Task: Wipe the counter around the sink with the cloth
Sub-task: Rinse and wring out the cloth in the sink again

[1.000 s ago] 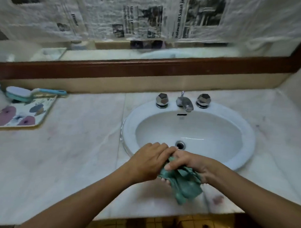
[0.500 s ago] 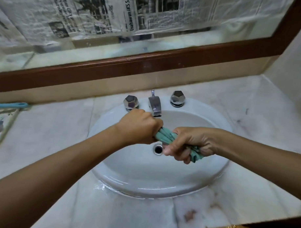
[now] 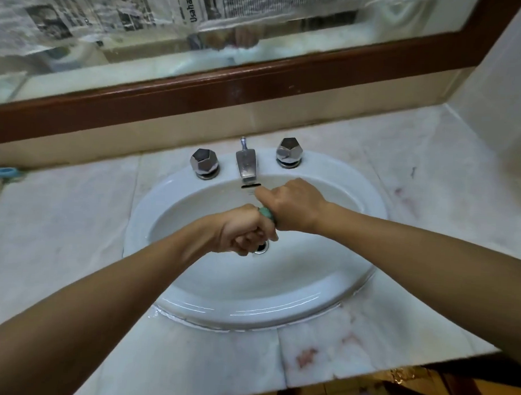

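Marble counter (image 3: 60, 234) w/ white sink (image 3: 249, 300) set in. Over the basin: L hand (image 3: 243, 230) & R hand (image 3: 294, 206), both fisted tight round green cloth (image 3: 266, 213), only a bit showing btwn them.

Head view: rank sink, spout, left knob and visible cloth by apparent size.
1. sink
2. spout and left knob: look alike, so not ranked
3. cloth: only a sliver shows, the rest is hidden
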Motion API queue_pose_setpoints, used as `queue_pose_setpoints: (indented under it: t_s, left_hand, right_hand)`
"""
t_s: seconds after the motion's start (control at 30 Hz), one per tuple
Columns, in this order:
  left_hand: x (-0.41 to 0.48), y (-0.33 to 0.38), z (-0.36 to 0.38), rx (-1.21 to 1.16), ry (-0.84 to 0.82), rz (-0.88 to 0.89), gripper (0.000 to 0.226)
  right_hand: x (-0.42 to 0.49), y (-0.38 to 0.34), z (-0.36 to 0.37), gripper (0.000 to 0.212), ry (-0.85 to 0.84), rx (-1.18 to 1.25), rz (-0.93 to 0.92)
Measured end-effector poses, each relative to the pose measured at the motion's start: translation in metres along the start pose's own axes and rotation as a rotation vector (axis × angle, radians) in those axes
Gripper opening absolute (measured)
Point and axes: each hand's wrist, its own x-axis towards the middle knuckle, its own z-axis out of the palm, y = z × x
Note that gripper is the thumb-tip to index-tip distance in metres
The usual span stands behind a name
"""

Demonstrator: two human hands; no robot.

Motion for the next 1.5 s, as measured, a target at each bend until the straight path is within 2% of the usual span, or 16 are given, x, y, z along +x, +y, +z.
queue_pose_setpoints:
  t_s: [0.1,0.2,0.3,0.37,0.43,0.5,0.53,0.6,0.67,0.77,0.83,0.9,1.03,1.13,1.3,1.5]
  left_hand:
    - [0.004,-0.003,-0.002,-0.183,-0.216,-0.112,0.045]
    - [0.003,-0.004,-0.002,-0.177,-0.212,-0.116,0.041]
    - [0.002,-0.001,0.0,0.08,-0.024,-0.045,0.039]
    - [0.002,0.008,-0.004,0.353,0.138,0.019,0.029]
    - [0.001,0.017,-0.009,0.642,0.245,0.035,0.019]
    - [-0.001,0.02,-0.016,0.956,0.441,0.11,0.04]
    - [-0.003,0.018,-0.019,1.11,0.595,0.248,0.05]
    - [-0.008,0.009,-0.022,1.331,0.842,0.708,0.042]
    - [-0.013,0.0,-0.019,1.48,0.968,1.016,0.028]
    - [-0.017,0.001,-0.017,1.496,1.047,1.057,0.028]
    - [-0.018,0.007,-0.024,1.44,1.057,0.985,0.022]
    - [-0.022,0.013,-0.029,1.429,1.025,0.87,0.023]
    - [-0.028,0.024,-0.021,1.304,0.88,0.498,0.023]
    - [-0.023,0.025,-0.019,0.974,0.622,0.344,0.026]
    - [-0.014,0.011,-0.023,0.34,0.303,0.203,0.034]
    - [-0.013,0.002,-0.033,0.031,0.02,0.057,0.04]
  right_hand:
    - [-0.002,0.001,0.007,0.045,0.052,-0.006,-0.025]
    - [-0.002,0.001,0.011,0.043,0.068,0.012,-0.04]
    - [-0.007,0.004,0.008,0.044,-0.019,-0.001,-0.003]
    - [-0.006,0.002,-0.001,0.03,-0.179,0.07,0.12]
    - [-0.005,-0.003,-0.011,0.014,-0.342,0.252,0.294]
    - [-0.003,-0.005,-0.017,0.017,-0.439,0.56,0.471]
    - [-0.003,-0.003,-0.021,0.016,-0.499,0.744,0.558]
    - [-0.001,0.003,-0.033,0.012,-0.631,1.082,0.719]
    - [0.001,0.01,-0.045,0.014,-0.783,1.247,0.779]
    - [0.009,0.013,-0.058,0.027,-1.075,1.468,0.682]
    - [0.014,0.013,-0.065,0.031,-1.14,1.572,0.629]
    - [0.018,0.011,-0.069,0.033,-1.071,1.466,0.653]
    - [0.027,-0.011,-0.069,0.014,-0.672,0.743,0.653]
    - [0.028,-0.024,-0.057,0.033,-0.515,0.382,0.537]
    - [0.026,-0.026,-0.039,0.06,-0.303,0.069,0.33]
    - [0.034,-0.024,-0.024,0.058,-0.166,-0.111,0.159]
